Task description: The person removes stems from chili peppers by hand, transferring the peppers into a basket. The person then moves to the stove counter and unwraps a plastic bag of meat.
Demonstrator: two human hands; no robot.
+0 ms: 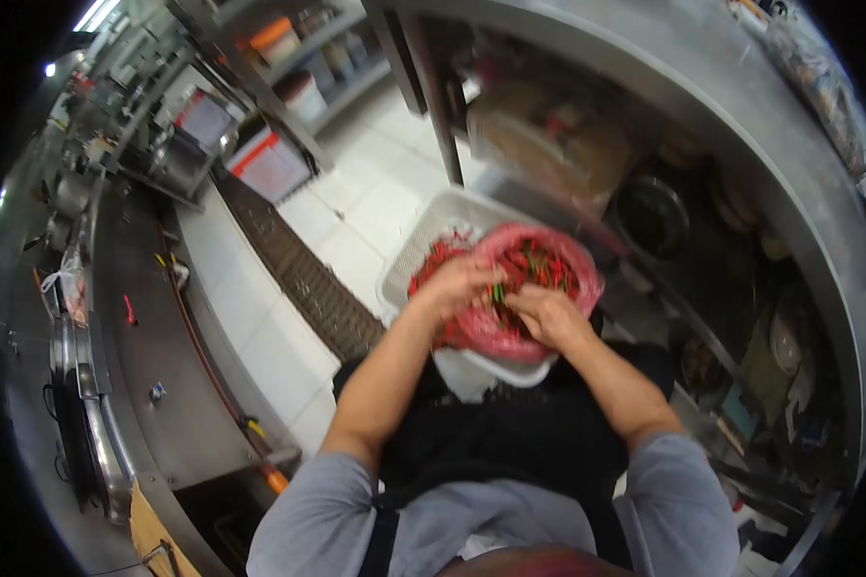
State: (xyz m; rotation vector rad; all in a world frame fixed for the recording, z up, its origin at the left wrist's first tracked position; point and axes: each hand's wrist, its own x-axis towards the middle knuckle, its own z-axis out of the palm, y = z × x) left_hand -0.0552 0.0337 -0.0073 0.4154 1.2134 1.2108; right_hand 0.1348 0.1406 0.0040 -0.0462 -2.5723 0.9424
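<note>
A pink plastic bag (595, 272) full of red chili peppers (548, 266), some of them green, lies open in a white perforated basket (409, 252) in front of my lap. More red chilies (440, 258) sit loose in the basket, left of the bag. Over the bag's left rim, my left hand (460, 286) is closed, its fingertips pinched at a green chili (497, 292). My right hand (550, 315) reaches over the near right of the bag with fingers curled together close to the left fingertips. What it grips is hidden and blurred.
On the right, a steel counter (645, 38) has a lower shelf with a metal bowl (652, 216) and a large plastic container (548, 135). A floor drain grate (303, 269) runs along white tiles at left, beside a steel cooking range (154, 365). A white-and-red box (271, 165) stands beyond.
</note>
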